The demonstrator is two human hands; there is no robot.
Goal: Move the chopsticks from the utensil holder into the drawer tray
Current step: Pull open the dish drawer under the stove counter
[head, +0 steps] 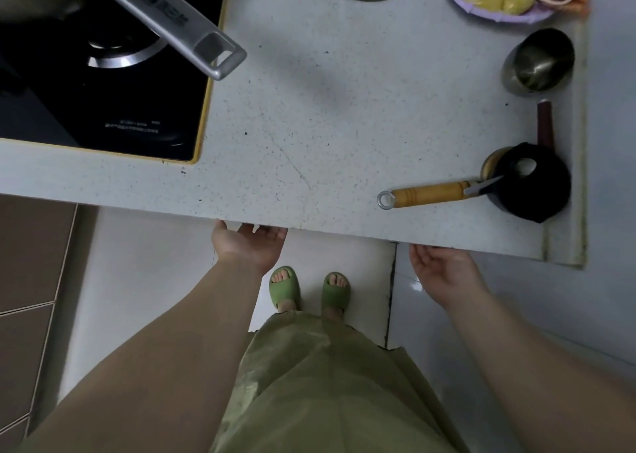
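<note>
No chopsticks, utensil holder or drawer tray show in this view. My left hand (246, 244) reaches palm-up under the front edge of the speckled white countertop (309, 125), its fingertips hidden beneath the edge. My right hand (438, 268) does the same further right, palm up, fingertips tucked under the counter edge. Neither hand visibly holds anything. What lies under the counter edge is hidden.
A black cooktop (103, 84) with a pan's metal handle (165, 15) sits at the left. On the right stand a steel cup (538, 62), a black holder (531, 182) and a wooden-handled tool (428, 194). Bowls line the far edge. Brown cabinet drawers (27, 280) are at lower left.
</note>
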